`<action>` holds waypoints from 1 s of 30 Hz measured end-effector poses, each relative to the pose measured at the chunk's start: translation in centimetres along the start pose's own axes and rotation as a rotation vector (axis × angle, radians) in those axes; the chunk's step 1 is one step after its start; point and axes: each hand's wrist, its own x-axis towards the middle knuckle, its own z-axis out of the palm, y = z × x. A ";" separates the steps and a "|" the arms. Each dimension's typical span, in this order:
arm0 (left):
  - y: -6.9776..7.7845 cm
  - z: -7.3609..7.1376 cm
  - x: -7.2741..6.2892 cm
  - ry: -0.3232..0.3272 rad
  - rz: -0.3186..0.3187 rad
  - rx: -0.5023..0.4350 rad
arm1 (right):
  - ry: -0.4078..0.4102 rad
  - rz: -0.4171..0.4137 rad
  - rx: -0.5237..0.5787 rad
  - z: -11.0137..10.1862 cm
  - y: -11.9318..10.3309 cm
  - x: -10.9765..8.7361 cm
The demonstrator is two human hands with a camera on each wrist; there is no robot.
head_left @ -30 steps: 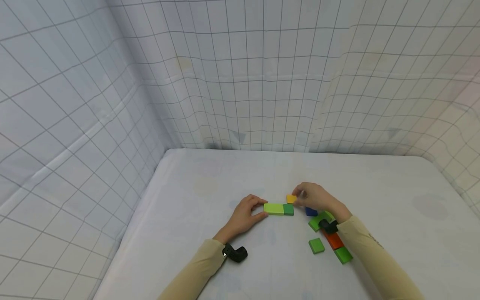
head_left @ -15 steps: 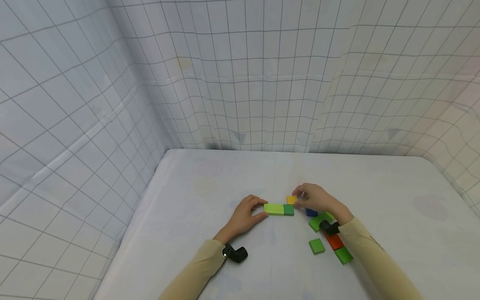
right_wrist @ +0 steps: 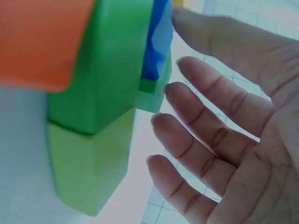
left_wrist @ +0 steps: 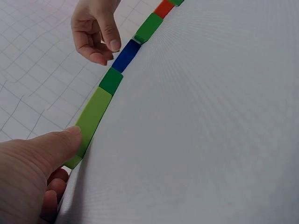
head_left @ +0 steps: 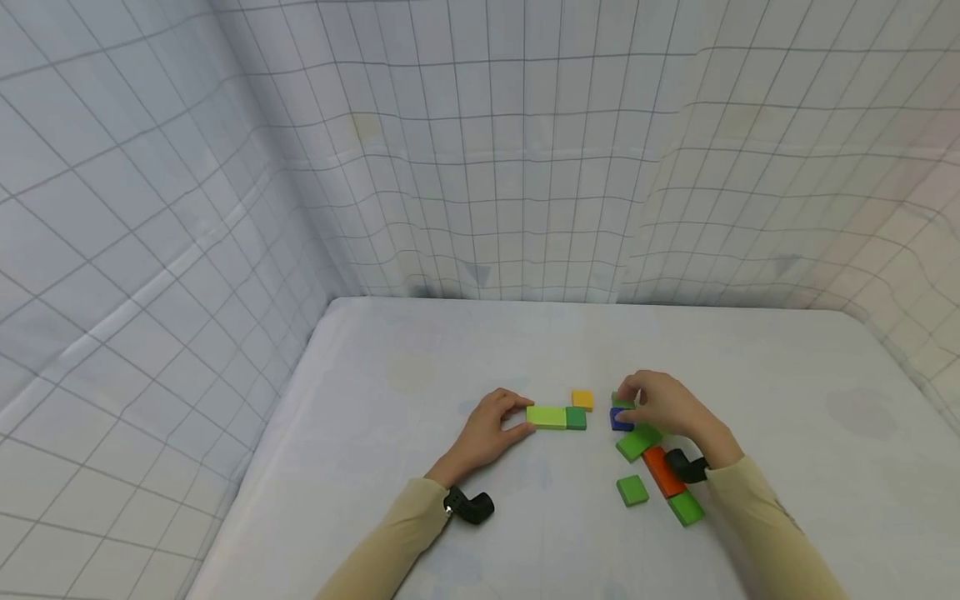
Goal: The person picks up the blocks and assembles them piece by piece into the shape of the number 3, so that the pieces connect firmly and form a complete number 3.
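Note:
My left hand (head_left: 483, 432) pinches the left end of a long light green block (head_left: 546, 417) lying on the table, thumb on the near side. A dark green square block (head_left: 575, 418) adjoins that block's right end. Just behind is a yellow square block (head_left: 582, 400), apart from my fingers. Over a blue block (head_left: 621, 419) hovers my right hand (head_left: 667, 407), its fingers spread and loosely bent with nothing between them. In the right wrist view the thumb (right_wrist: 210, 35) lies close to the blue block; whether it touches cannot be seen. A green block (head_left: 622, 401) sits behind the blue one, partly hidden.
Nearer me on the right, a green block (head_left: 637, 442), an orange-red block (head_left: 663, 472) and another green block (head_left: 686, 507) form a slanted row. A separate green square (head_left: 632, 491) lies left of them. Grid-patterned white curtains (head_left: 495, 167) enclose the table.
My right hand has let go of the yellow block and moved right to the blue one. The yellow block stays behind the dark green square. My left hand has not moved.

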 end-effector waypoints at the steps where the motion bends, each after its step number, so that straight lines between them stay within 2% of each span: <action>1: 0.0 0.0 0.0 0.000 0.000 0.002 | -0.013 0.014 0.005 0.0 0.1 -0.1; 5: 0.1 -0.2 0.0 -0.002 0.001 0.001 | -0.027 0.028 0.032 0.3 0.2 -0.5; 10: 0.1 -0.2 0.0 -0.005 -0.001 -0.004 | -0.018 -0.005 0.048 0.6 0.2 -0.6; 19: 0.1 -0.2 0.0 -0.003 0.008 -0.003 | -0.024 -0.047 0.038 0.9 0.1 -0.4; 30: 0.1 -0.2 0.0 -0.010 0.000 -0.002 | -0.031 -0.051 0.020 1.4 -0.7 -0.2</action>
